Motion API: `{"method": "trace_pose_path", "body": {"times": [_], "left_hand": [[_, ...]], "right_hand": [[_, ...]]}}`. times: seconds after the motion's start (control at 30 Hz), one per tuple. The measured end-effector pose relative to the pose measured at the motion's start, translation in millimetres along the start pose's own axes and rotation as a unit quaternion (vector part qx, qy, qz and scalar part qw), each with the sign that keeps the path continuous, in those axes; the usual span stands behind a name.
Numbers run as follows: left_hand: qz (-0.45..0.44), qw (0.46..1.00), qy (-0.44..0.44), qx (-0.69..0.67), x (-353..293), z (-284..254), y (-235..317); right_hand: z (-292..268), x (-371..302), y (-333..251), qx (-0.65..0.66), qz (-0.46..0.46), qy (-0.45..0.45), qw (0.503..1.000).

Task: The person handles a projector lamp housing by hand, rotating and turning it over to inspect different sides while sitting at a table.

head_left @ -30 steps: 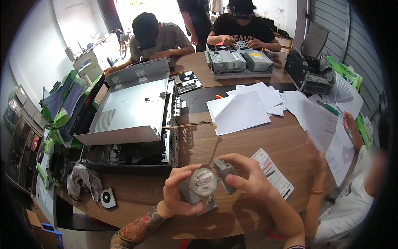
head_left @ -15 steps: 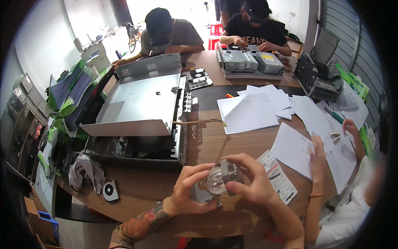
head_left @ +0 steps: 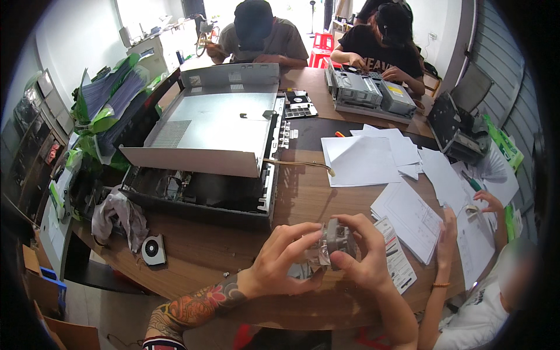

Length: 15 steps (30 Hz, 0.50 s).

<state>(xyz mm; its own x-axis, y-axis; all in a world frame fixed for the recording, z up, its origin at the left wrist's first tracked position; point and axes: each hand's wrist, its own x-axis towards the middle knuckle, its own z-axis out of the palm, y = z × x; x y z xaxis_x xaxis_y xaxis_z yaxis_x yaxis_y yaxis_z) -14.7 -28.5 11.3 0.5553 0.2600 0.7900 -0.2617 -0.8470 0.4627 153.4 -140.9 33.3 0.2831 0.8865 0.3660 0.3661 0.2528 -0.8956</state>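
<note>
Above the near edge of the wooden table, both my hands hold one small part with a clear, round, glass-like body and a grey frame (head_left: 336, 238). My left hand (head_left: 283, 256) is closed on its clear side, thumb below and fingers above. Around the grey frame curl the thumb and fingers of my right hand (head_left: 367, 251). Fingers hide much of the part, so its exact kind is unclear. A pale grey piece (head_left: 300, 270) shows under my left fingers; I cannot tell whether it is separate. Just right of my right hand lies a printed card (head_left: 398, 259).
An opened metal case (head_left: 198, 204) with its raised lid (head_left: 216, 119) fills the left. Near it lie a small fan (head_left: 153, 249) and a crumpled cloth (head_left: 122, 219). Paper sheets (head_left: 359, 160) spread right, by a co-worker's hands (head_left: 448, 233). Two people work opposite; one handles a device (head_left: 361, 90).
The part has turned in my hands, so its grey frame now faces me more and less of the clear body shows. The whole view has shifted slightly.
</note>
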Motion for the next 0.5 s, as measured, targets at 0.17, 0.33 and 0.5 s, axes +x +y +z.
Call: {"method": "trace_pose_path", "body": {"times": [0.17, 0.33, 0.5], "left_hand": [[0.001, 1.0, 0.002, 0.002, 1.6, 1.2, -1.2], [-0.01, 1.0, 0.0, 0.009, -1.0, 0.6, -2.6], [-0.024, 1.0, 0.007, 0.001, -2.9, 6.0, -1.5]], "right_hand": [[0.5, 0.0, 4.1, -0.003, 0.003, -0.006, 1.0], [1.4, 0.9, 1.5, 0.004, 0.012, -0.014, 1.0], [-1.5, -1.0, 2.2, 0.011, 0.032, -0.019, 0.999]]}}
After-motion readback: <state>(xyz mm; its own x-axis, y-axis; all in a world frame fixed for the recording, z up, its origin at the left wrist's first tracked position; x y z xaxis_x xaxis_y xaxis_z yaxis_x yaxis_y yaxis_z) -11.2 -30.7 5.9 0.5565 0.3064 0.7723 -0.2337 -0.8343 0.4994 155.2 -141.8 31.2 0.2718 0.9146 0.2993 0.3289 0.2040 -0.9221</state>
